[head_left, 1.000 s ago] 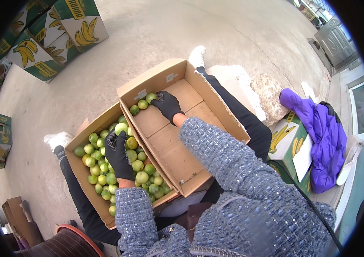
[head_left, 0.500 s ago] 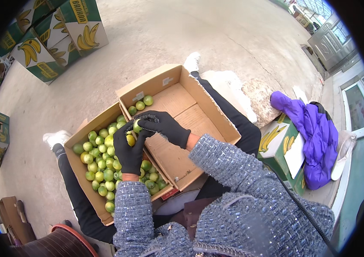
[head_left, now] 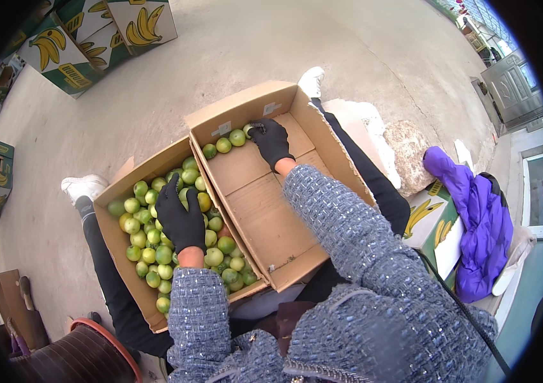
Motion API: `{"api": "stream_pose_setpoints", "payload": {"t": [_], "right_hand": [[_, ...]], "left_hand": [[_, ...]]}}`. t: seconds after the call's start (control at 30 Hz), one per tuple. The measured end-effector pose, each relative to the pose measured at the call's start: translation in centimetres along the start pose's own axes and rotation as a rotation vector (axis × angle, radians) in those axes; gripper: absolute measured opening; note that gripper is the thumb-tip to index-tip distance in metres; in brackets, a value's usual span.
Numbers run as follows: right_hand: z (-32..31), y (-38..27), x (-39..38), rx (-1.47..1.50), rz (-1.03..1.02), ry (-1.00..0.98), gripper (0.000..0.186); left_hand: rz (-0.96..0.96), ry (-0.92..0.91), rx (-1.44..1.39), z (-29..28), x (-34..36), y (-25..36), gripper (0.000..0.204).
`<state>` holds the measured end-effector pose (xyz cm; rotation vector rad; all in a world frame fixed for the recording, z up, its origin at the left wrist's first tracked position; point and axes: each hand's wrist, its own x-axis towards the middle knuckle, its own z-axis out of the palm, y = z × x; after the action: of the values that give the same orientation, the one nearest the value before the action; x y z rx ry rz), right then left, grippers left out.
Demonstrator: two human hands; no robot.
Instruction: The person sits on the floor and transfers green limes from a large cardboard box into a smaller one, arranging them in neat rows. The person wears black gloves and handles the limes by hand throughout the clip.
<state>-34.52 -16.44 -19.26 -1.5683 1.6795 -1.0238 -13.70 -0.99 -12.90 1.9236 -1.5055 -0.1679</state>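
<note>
Between my legs a cardboard box (head_left: 113,246) is heaped with round green tomatoes (head_left: 148,255), some yellowish or reddish. My left hand (head_left: 181,217), in a black glove, rests on the heap with fingers and thumb apart. To its right stands a second cardboard box (head_left: 255,220), with a short row of green tomatoes (head_left: 223,145) along its far wall. At the row's right end my right hand (head_left: 271,142), also gloved in black, has its fingers closed round a green tomato (head_left: 248,130), which is partly hidden.
Banana cartons (head_left: 70,54) are stacked at the far left. On the right, a purple garment (head_left: 475,223) lies over another banana carton (head_left: 426,220), beside a rough stone-like block (head_left: 407,153). A brown tub with a red rim (head_left: 76,354) stands at the lower left.
My hands have parted. The right one carried a tomato from near the boxes' shared edge to the far wall of the right box; the left one lowered onto the heap and opened.
</note>
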Motion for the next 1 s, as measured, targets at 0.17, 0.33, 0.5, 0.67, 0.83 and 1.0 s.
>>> {"api": "stream_pose_setpoints", "payload": {"t": [0.17,0.33,0.5,0.67,0.83,1.0], "right_hand": [[-0.4,0.9,0.6,0.14,0.095,-0.06,0.03],[-1.5,1.3,-0.4,0.127,0.124,-0.078,0.035],[-5.2,-0.7,-2.7,0.156,0.131,-0.093,0.035],[-6.3,-3.4,-7.0,0.294,0.102,-0.248,0.031],[-5.3,-3.5,-8.8,0.222,-0.001,-0.25,0.03],[-5.2,-3.9,-9.1,0.239,-0.001,-0.276,0.03]], "left_hand": [[0.061,-0.012,0.007,0.8,0.7,0.2,0.041],[0.107,-0.302,0.369,2.3,4.3,-1.2,0.044],[-0.016,-0.499,0.47,2.5,6.6,-1.1,0.046],[0.035,-0.377,0.408,3.2,5.7,-2.3,0.041],[0.041,-0.497,0.18,2.1,6.1,-2.9,0.046],[-0.106,-0.396,-0.061,2.4,6.3,-5.4,0.042]]}}
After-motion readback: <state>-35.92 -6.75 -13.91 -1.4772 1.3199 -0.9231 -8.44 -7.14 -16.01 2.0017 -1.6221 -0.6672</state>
